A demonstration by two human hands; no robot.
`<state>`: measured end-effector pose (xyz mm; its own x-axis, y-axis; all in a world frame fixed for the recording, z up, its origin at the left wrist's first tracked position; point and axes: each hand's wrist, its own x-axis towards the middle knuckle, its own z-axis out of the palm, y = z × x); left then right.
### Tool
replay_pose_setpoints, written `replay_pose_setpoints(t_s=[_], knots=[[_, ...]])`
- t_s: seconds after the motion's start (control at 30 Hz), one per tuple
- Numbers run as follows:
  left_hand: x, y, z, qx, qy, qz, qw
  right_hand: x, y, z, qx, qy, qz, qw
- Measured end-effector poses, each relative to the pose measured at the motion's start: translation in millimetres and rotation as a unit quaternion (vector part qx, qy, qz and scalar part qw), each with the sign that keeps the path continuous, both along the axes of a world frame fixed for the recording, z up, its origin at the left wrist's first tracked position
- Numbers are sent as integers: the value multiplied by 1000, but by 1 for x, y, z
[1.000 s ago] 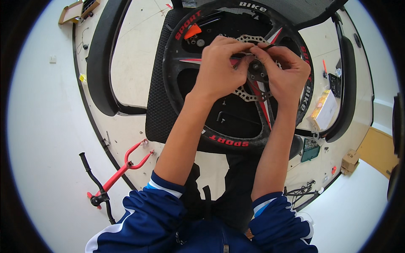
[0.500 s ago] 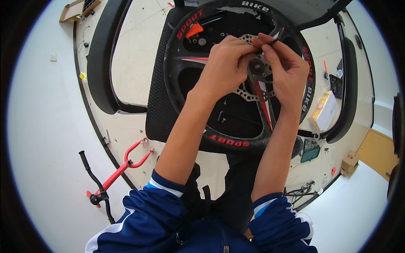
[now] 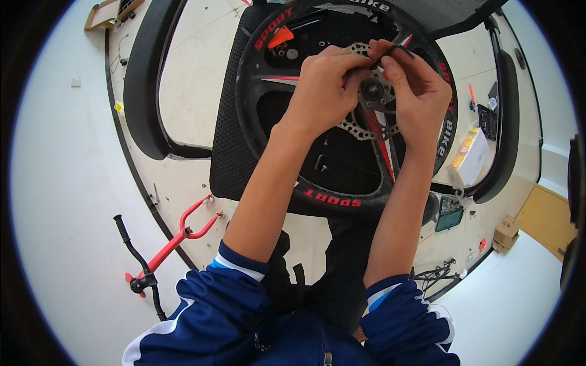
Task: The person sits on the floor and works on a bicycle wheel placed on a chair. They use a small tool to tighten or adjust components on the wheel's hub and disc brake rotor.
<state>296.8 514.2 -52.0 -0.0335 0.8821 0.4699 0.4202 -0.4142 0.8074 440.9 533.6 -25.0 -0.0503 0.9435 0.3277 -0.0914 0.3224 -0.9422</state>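
Observation:
A black spoked bicycle wheel (image 3: 332,200) with red and white markings lies flat across a black chair seat (image 3: 227,165). A perforated silver brake disc (image 3: 353,129) sits around its hub (image 3: 370,89). Over the disc's far edge, my left hand (image 3: 323,88) is closed in a pinch; what its fingertips hold is hidden. My right hand (image 3: 421,97) meets it there, thumb and fingers closed on a thin dark bent piece (image 3: 403,49), too small to name surely. Small bolts (image 3: 325,167), washers (image 3: 292,54) and an orange piece (image 3: 281,38) lie on the seat, seen between the spokes.
Chair armrests (image 3: 143,79) flank the wheel. On the floor at left are a red fork (image 3: 165,250) and a black handlebar (image 3: 135,250). To the right lie a white-and-yellow package (image 3: 470,157), a green tray (image 3: 450,215) and cardboard boxes (image 3: 506,233).
The wheel and chair appear slightly higher in the picture. My right hand has shifted a little to the right and up, and more of the thin dark piece shows between its fingers.

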Motion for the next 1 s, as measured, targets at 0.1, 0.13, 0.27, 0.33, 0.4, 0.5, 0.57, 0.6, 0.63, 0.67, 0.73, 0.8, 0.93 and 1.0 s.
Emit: replay_pose_setpoints(t_s=[0.1,0.13,0.27,0.33,0.4,0.5,0.57,0.6,0.63,0.67,0.73,0.8,0.93,1.0], knots=[[-5,2,-3,20,10,-12,1000,5,-2,1,-4,-63,-27,998],[-6,2,-3,13,0,-13,1000,6,-2,2,-2,-91,-34,995],[-4,-1,-2,-18,-44,-7,999,6,-3,0,10,-135,-52,989],[-1,-1,-1,-18,-49,6,999,3,-3,-1,16,-133,-54,990],[1,-1,-2,-8,-44,18,999,-1,-4,0,19,-139,-53,989],[5,-1,0,12,-30,27,999,-6,-2,1,27,-47,-17,998],[5,0,0,16,-25,28,999,-3,-3,1,30,-63,-7,998],[5,0,0,14,-31,26,999,-2,-3,1,31,-71,-1,997],[6,0,0,11,-36,23,999,-3,-4,1,35,-77,-17,996],[6,0,0,8,-41,21,999,-4,-4,1,39,-82,-33,995],[7,0,0,5,-37,25,999,-3,-5,-1,44,-96,-47,993],[8,0,1,5,-42,20,999,1,-5,-3,45,-114,-43,992],[6,-1,0,-11,-57,3,998,5,-1,6,32,7,46,998],[5,-1,-1,-18,-63,-5,998,8,0,11,7,53,90,994]])
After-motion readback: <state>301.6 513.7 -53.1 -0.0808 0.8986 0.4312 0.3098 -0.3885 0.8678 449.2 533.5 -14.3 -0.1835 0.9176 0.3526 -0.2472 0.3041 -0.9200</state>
